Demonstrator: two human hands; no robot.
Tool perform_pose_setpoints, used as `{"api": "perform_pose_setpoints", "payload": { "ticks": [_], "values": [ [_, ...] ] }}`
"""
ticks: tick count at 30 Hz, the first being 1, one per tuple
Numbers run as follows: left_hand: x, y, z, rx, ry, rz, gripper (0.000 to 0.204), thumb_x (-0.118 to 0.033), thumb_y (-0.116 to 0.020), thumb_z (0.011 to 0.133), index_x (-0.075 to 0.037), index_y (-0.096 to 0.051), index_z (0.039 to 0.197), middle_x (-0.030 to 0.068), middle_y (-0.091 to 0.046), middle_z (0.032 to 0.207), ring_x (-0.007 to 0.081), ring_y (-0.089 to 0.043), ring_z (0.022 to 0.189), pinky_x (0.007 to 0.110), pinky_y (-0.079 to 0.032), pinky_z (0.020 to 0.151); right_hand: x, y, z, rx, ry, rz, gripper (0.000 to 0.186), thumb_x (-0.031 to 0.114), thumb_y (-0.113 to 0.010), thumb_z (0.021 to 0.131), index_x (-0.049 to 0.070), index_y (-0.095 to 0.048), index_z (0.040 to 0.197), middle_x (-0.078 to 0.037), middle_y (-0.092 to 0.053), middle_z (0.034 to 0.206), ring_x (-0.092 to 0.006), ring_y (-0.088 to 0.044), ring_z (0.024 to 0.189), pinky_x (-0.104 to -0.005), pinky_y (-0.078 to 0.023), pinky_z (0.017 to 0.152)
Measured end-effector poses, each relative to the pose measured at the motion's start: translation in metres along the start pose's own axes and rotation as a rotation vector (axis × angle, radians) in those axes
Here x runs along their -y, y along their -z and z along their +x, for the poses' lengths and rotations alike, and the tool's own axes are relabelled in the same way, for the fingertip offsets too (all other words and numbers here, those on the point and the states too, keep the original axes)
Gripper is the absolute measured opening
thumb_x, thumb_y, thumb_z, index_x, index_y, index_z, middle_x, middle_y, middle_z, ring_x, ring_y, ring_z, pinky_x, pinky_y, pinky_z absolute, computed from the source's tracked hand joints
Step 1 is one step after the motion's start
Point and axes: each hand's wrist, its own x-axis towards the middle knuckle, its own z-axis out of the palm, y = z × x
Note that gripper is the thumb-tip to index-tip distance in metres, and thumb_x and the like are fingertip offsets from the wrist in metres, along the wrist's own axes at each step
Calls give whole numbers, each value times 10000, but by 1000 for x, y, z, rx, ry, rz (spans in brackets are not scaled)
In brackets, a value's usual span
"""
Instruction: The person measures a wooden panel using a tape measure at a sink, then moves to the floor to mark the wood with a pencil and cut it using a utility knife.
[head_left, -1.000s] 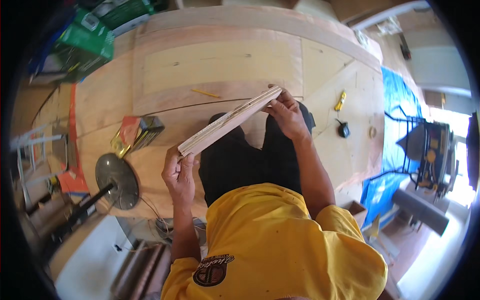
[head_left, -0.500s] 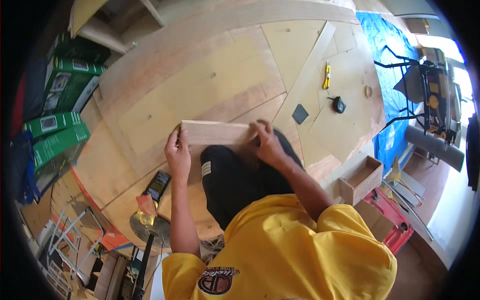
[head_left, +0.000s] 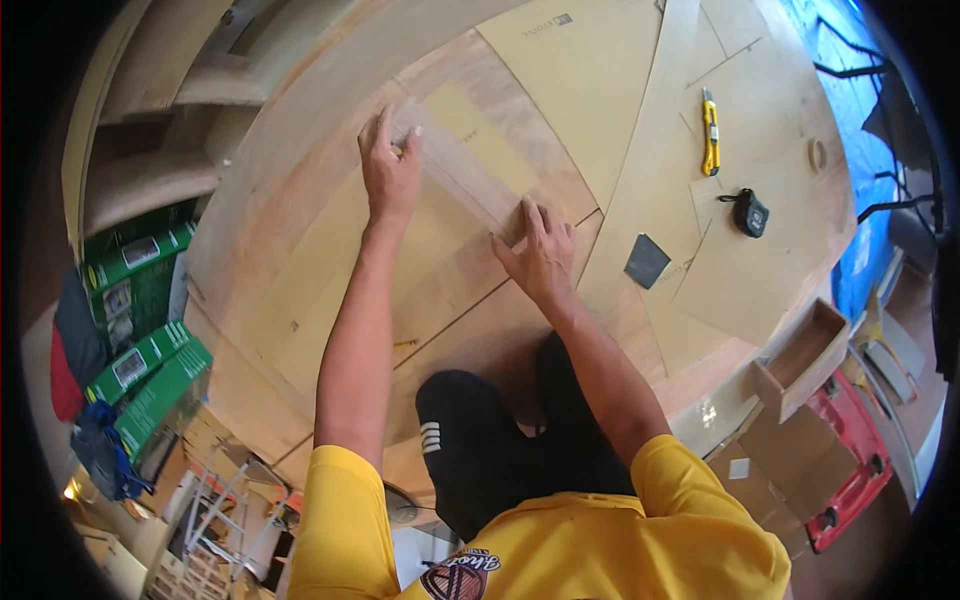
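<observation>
A long, pale wooden piece (head_left: 458, 172) lies slantwise over the brown sheet on the wooden worktop, slightly blurred. At its far left end is my left hand (head_left: 391, 170), fingers and thumb closed around the edges. My right hand (head_left: 541, 248) grips the nearer right end, with the thumb on the near side and the fingers over the far side. The piece's underside is hidden, so I cannot tell whether it rests on the surface. Close to my left forearm lies a small yellow pencil-like stick (head_left: 405, 343).
Right of my hands lie a yellow utility knife (head_left: 711, 135), black tape measure (head_left: 750, 213), dark square sheet (head_left: 648, 261) and tape roll (head_left: 817, 153). An open wooden box (head_left: 772, 385) stands at the right edge. Green boxes (head_left: 160, 400) and wooden shelving (head_left: 150, 190) are on the left.
Both hands have carried the wooden piece forward, away from my lap, and turned it from nearly level to slanted. My view has shifted too; my arms are stretched further out.
</observation>
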Motion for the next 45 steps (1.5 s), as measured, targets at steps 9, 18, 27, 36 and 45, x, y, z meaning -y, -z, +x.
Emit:
{"api": "perform_pose_setpoints", "payload": {
  "ticks": [9, 18, 27, 36, 45],
  "values": [
    [44, -76, -36, -29, -125, 160, 798, -502, -644, 958, -5, -391, 1529, 286, -384, 1543, 452, -380, 1418, 572, -321, 1149, -34, -31, -9, -29, -91, -3, 886, 301, -874, 729, 50, -475, 1481, -136, -583, 1316, -312, -566, 1145, -464, -380, 965],
    [47, -78, -37, 27, -192, 327, 836, -581, -607, 935, -4, -437, 1515, 233, -510, 1445, 453, -430, 1378, 593, -313, 1135, -39, -42, -6, -87, -138, 77, 921, 243, -901, 674, 67, -482, 1475, -103, -625, 1292, -287, -598, 1125, -439, -368, 968],
    [49, -84, -34, 30, -232, 403, 781, -578, -558, 957, -75, -432, 1542, 217, -481, 1447, 437, -400, 1395, 596, -293, 1144, -47, -43, -4, -137, -100, 55, 941, 263, -919, 660, 65, -471, 1465, -126, -637, 1293, -309, -612, 1133, -455, -385, 982],
    [51, -85, -34, 17, -235, 398, 782, -588, -544, 964, -69, -432, 1538, 214, -481, 1453, 437, -405, 1391, 598, -297, 1138, -45, -48, -4, -171, -107, 42, 943, 295, -926, 664, 52, -476, 1457, -109, -633, 1315, -290, -609, 1117, -441, -390, 976],
    [47, -84, -34, 38, -218, 389, 799, -612, -520, 972, -59, -426, 1542, 235, -485, 1459, 444, -411, 1385, 602, -293, 1136, -48, -43, -5, -124, -86, 58, 929, 261, -918, 677, 40, -474, 1463, -113, -639, 1305, -288, -607, 1099, -424, -381, 953]
  ]
}}
